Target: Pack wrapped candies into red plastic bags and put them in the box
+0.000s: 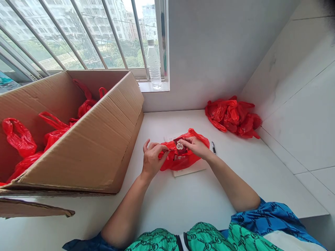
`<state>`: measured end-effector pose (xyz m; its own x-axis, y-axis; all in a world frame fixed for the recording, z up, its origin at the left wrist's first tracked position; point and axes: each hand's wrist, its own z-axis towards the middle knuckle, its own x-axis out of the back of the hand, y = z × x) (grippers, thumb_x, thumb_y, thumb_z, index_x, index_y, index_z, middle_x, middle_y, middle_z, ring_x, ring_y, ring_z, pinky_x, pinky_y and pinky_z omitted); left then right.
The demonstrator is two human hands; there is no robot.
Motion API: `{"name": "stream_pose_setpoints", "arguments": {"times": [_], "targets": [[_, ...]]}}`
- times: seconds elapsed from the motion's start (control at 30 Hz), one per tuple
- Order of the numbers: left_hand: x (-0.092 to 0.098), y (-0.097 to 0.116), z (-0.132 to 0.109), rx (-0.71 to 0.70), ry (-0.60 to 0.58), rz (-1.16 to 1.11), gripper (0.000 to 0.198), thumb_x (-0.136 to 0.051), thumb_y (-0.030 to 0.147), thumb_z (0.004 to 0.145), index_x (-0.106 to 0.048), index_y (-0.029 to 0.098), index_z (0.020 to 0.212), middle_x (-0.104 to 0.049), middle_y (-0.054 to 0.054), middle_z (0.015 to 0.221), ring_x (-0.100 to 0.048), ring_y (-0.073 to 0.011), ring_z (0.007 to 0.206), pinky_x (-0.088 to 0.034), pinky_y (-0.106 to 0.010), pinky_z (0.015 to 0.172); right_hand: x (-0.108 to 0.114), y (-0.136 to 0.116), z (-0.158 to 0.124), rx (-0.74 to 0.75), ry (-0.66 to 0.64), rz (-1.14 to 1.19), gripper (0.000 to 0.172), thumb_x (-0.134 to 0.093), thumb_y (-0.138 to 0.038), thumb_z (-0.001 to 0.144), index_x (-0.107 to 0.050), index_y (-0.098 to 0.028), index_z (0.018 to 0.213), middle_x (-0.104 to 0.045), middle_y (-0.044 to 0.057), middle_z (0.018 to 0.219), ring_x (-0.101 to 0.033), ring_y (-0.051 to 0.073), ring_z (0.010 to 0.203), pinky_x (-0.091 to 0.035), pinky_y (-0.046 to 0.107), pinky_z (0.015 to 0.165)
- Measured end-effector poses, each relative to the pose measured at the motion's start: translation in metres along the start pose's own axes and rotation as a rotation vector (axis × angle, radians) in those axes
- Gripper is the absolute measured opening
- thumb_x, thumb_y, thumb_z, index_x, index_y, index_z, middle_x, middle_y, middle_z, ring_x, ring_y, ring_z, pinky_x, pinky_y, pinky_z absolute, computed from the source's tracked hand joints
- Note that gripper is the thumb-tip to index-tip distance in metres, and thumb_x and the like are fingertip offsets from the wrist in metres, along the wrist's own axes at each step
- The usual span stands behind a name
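White tabletop [167, 205], a bag of crinkled translucent red plastic [167, 164] near its middle. We find the bag lying loosely spread between the two hands, on top of a pale, flat, paper-like booklet [188, 172] whose near edge shows below it.

Left hand [153, 158]: thumb and forefinger brought together in a pinch on the bag's left edge, the other fingers raised and curled. Right hand [196, 146]: at the bag's right side, thumb laid over a small dark-maroon rectangular packet [179, 146] in the bag's mouth, gripping it at its right end; we cannot see the fingers beneath.

Labels: we note a cream, roundish emblem with dark character-like marks on the packet, too small to read. A similar maroon printed patch [179, 157] shows just below, partly under red film. Faint marks at the booklet's far edge are likewise illegible to us. The green cloth of the wearer's clothing [157, 240] repeats a dark ringed motif.

Around: slim black-and-silver pen [214, 147] just right of the bag; heap of crumpled red plastic bags [232, 116] against the wall; large brown cardboard box [86, 143] at left, holding red bags with looped handles [19, 137]; clear ribbed plastic bottle [154, 68] on the windowsill.
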<state>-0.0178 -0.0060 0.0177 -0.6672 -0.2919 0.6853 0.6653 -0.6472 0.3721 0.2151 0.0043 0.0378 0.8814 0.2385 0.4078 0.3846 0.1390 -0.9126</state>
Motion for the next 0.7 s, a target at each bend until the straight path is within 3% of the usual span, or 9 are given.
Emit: {"name": "stream_pose_setpoints", "arguments": {"times": [0.13,0.27,0.33,0.47,0.53,0.6,0.7], "targets": [[0.004,0.001,0.001,-0.046,-0.024,-0.017,0.006,-0.061,0.018,0.087,-0.062,0.024,0.087,-0.07,0.006,0.082,-0.065,-0.0161,0.09,-0.014,-0.054,0.122,0.002,-0.003,-0.002,-0.047,0.027,-0.074,0.041,-0.041,-0.051,0.096,-0.054,-0.023,0.07,-0.055,-0.002,0.065,-0.051,0.015,0.059,-0.038,0.028,0.057],[0.01,0.0,0.001,-0.085,-0.086,-0.05,0.013,-0.058,0.012,0.079,-0.059,0.024,0.084,-0.067,0.006,0.079,-0.064,-0.0175,0.094,-0.008,-0.056,0.122,0.0,-0.003,-0.005,-0.105,0.207,-0.517,0.03,-0.043,-0.039,0.096,-0.059,-0.022,0.076,-0.061,0.003,0.07,-0.055,0.018,0.063,-0.036,0.029,0.055],[0.012,0.0,0.001,-0.087,-0.109,-0.086,0.015,-0.056,0.01,0.075,-0.057,0.024,0.082,-0.065,0.005,0.078,-0.063,-0.0182,0.095,-0.009,-0.056,0.122,-0.002,-0.004,-0.006,-0.106,0.219,-0.663,0.024,-0.048,-0.034,0.093,-0.058,-0.021,0.076,-0.063,0.005,0.074,-0.057,0.019,0.067,-0.036,0.029,0.055],[0.014,0.0,0.0,-0.034,-0.122,-0.204,0.017,-0.048,0.007,0.072,-0.052,0.023,0.079,-0.06,0.004,0.077,-0.061,-0.0177,0.097,-0.011,-0.053,0.122,-0.006,-0.014,-0.011,-0.014,0.209,-0.613,0.016,-0.05,-0.03,0.093,-0.062,-0.021,0.091,-0.068,0.006,0.084,-0.061,0.02,0.077,-0.038,0.028,0.056],[0.013,-0.001,-0.001,0.016,-0.127,-0.276,0.017,-0.044,0.008,0.071,-0.05,0.022,0.077,-0.058,0.004,0.077,-0.06,-0.0172,0.096,-0.011,-0.052,0.122,-0.007,-0.02,-0.014,0.08,0.147,-0.461,0.017,-0.05,-0.031,0.095,-0.064,-0.021,0.093,-0.069,0.004,0.085,-0.062,0.019,0.077,-0.041,0.027,0.058],[0.012,-0.002,-0.001,0.069,-0.128,-0.358,0.015,-0.042,0.009,0.07,-0.048,0.022,0.075,-0.056,0.003,0.077,-0.059,-0.0175,0.097,-0.011,-0.051,0.122,-0.009,-0.024,-0.017,0.172,-0.016,-0.282,0.022,-0.049,-0.034,0.097,-0.066,-0.021,0.091,-0.07,0.002,0.084,-0.062,0.017,0.075,-0.045,0.027,0.062],[0.01,-0.007,-0.002,0.154,-0.109,-0.517,0.011,-0.042,0.013,0.069,-0.047,0.022,0.073,-0.054,0.001,0.078,-0.058,-0.019,0.099,-0.013,-0.049,0.122,-0.014,-0.021,-0.017,0.219,-0.159,-0.244,0.023,-0.05,-0.034,0.098,-0.069,-0.022,0.101,-0.073,0.004,0.096,-0.066,0.019,0.086,-0.049,0.03,0.074]]}}
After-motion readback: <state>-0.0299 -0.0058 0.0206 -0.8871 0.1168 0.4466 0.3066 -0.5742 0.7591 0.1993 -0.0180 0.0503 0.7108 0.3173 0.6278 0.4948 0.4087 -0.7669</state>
